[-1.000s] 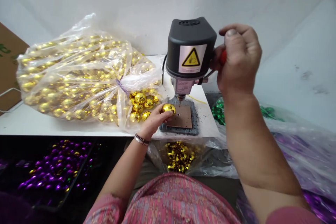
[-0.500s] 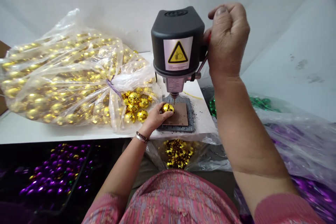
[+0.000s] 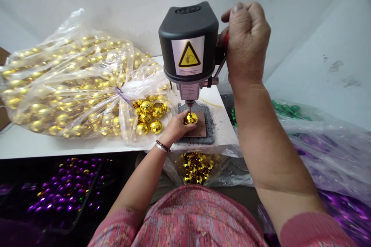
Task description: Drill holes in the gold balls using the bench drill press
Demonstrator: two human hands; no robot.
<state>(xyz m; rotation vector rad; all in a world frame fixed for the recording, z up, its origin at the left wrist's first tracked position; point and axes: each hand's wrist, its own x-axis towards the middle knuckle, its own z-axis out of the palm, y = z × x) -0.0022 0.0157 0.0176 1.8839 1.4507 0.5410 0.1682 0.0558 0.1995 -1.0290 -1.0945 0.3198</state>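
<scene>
Our left hand pinches a gold ball on the brown plate, right under the drill bit. Our right hand is fisted round the red lever. Back left, a bag of gold balls lies on the tabletop.

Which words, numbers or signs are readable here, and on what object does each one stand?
No word or number is readable.
Sign only: a yellow warning triangle with a black symbol, on the silver label of the drill press.
Print under the triangle: too small to read.
The lower plate: blurred, unreadable.
The gold ball in the left hand, the red lever in the right hand: no text visible.
</scene>
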